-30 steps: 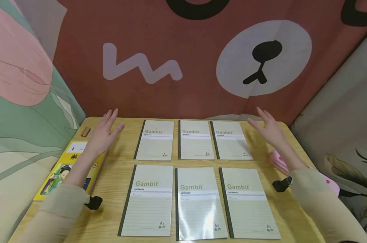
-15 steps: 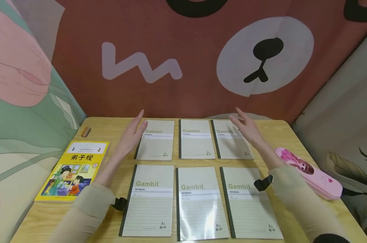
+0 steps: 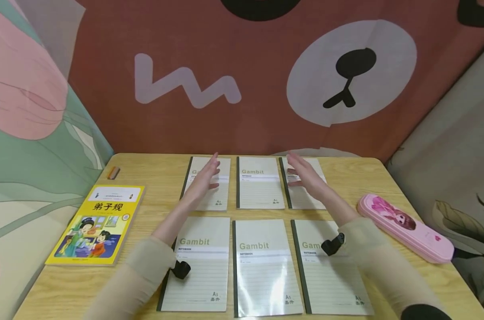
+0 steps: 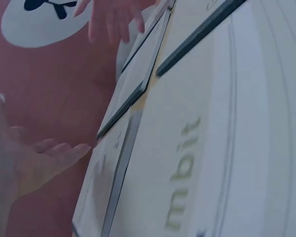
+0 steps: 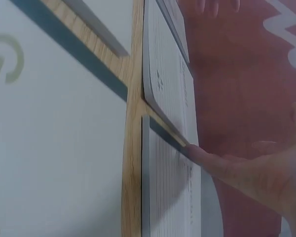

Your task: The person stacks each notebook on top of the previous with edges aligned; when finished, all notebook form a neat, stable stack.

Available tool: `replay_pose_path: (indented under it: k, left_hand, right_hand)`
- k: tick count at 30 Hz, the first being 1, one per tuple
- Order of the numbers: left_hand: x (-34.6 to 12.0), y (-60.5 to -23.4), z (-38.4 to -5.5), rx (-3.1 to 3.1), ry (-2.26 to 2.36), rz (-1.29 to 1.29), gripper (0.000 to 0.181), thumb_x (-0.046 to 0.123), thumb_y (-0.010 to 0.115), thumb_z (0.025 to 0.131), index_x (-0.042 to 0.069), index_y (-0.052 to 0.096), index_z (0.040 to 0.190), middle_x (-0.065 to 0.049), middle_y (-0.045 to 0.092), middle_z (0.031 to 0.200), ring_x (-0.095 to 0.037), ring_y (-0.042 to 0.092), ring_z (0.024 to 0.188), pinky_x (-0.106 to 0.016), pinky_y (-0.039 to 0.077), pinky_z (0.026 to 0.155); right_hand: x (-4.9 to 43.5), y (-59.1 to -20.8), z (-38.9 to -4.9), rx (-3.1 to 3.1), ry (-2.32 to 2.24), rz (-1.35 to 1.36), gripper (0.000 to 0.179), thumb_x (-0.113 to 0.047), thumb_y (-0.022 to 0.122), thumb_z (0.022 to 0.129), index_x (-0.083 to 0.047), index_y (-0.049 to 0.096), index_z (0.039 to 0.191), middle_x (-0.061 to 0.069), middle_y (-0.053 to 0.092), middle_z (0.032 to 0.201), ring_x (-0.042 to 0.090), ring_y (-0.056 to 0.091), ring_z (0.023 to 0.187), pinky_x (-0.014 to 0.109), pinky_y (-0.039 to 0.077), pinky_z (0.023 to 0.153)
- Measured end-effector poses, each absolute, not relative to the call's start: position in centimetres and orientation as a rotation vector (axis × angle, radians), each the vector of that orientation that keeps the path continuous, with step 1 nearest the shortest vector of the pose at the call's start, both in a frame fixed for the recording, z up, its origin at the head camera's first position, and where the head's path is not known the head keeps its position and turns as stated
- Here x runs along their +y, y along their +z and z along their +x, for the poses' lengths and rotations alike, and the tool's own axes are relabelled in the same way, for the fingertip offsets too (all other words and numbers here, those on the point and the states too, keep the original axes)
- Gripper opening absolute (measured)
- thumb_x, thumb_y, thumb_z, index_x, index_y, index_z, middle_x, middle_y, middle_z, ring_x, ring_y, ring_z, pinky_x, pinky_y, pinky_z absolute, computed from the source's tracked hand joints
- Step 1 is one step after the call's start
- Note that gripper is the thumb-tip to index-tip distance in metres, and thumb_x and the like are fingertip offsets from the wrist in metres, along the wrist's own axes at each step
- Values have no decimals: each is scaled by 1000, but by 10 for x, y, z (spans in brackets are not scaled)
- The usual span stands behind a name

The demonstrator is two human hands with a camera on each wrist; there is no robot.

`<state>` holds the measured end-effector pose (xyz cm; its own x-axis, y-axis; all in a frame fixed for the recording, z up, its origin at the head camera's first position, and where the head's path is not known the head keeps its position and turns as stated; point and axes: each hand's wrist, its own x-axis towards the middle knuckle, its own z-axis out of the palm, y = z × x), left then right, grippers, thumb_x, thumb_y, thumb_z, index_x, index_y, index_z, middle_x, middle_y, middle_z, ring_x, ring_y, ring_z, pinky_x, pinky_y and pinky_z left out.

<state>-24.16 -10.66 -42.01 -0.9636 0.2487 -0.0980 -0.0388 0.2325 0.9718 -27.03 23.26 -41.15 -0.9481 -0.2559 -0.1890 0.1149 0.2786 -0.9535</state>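
Note:
Two rows of pale Gambit notebooks with dark spines lie flat on the wooden table. Over the back left notebook, my left hand hovers with its fingers extended and nothing in them. My right hand is held over the back right notebook, its fingers straight and apart, also holding nothing. Between the two hands lies the back middle notebook. In front are the front left notebook, the glossy front middle notebook and the front right notebook, the outer two partly covered by my wrists.
A yellow picture book lies on the table's left side, with a small brown and orange object behind it. On the right is a pink pencil case. A reddish-brown bear-print curtain hangs along the back edge of the table.
Both hands have come inward, the left moving right and the right moving left, from outside the notebooks to over the back row. The picture book and pencil case are now uncovered.

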Motion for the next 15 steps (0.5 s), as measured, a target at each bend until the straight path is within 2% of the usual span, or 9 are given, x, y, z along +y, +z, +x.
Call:
replay_pose_path:
  k: [4, 11, 15]
  left_hand:
    - [-91, -425, -244, 2134, 1873, 182, 68, 62, 22, 108, 31, 9, 167, -10, 19, 174, -32, 28, 158, -56, 45, 116]
    - [-71, -431, -251, 1905, 1984, 81, 73, 65, 19, 106, 26, 9, 167, -12, 15, 174, -35, 18, 161, -65, 33, 121]
    - [-65, -434, -254, 1842, 2027, 29, 79, 70, 20, 104, 24, 10, 167, -15, 13, 174, -39, 16, 160, -65, 36, 119]
  right_hand:
    - [222, -414, -268, 2148, -1710, -72, 81, -59, 34, 107, -16, 0, 167, 21, 4, 173, 45, 13, 159, 68, 36, 118]
    - [207, -407, -263, 2102, -1647, 15, 81, -63, 31, 106, -21, -1, 167, 23, 3, 173, 45, 11, 159, 68, 34, 119]
    - [203, -403, -264, 2095, -1639, 84, 78, -60, 31, 107, -21, 0, 167, 24, 4, 172, 46, 13, 159, 67, 34, 119]
